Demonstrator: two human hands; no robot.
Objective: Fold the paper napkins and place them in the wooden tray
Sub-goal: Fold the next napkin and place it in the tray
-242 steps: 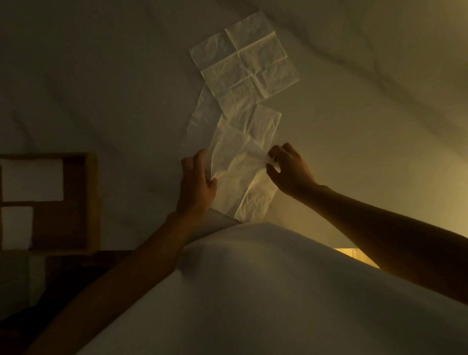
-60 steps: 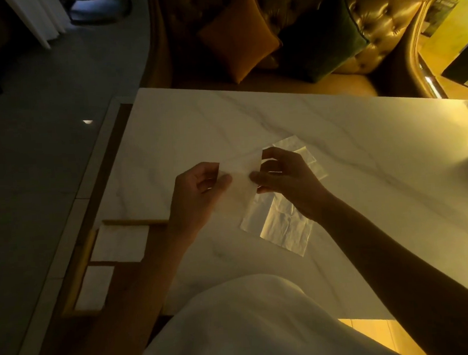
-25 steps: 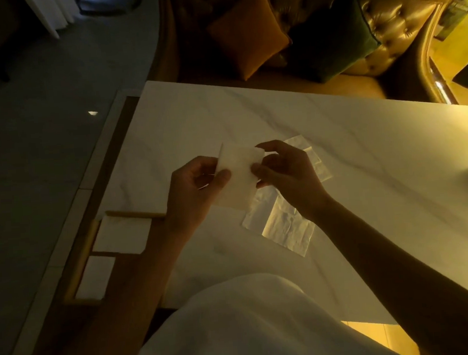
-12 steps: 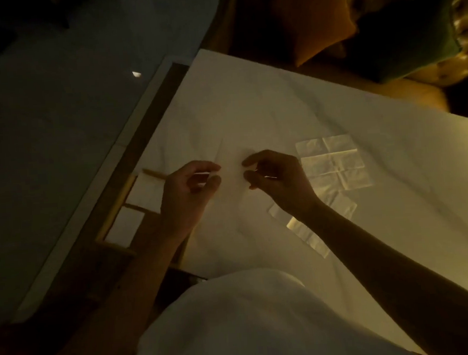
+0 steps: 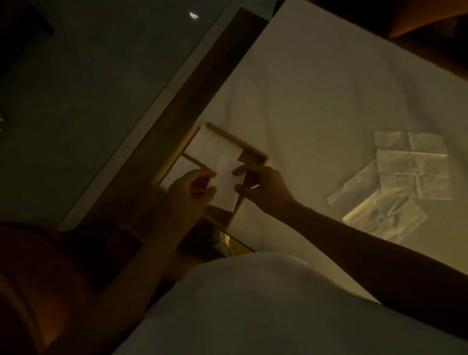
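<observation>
Both hands are over the wooden tray at the table's near-left corner, and they share one folded napkin between them. The left hand pinches its left edge, thumb and fingers closed on the paper; the right hand pinches the right edge the same way, fingertips pressed onto it. The napkin hangs over the tray's right-hand compartment, and in this dim, blurred picture it's impossible to tell whether it already touches the bottom. Two other folded napkins lie in the tray: one in the far compartment, one in the left compartment, partly hidden by the left hand. Off to the right, well apart from the tray, unfolded napkins lie overlapping on the white table, creases showing. A white garment fills the bottom of the view.
</observation>
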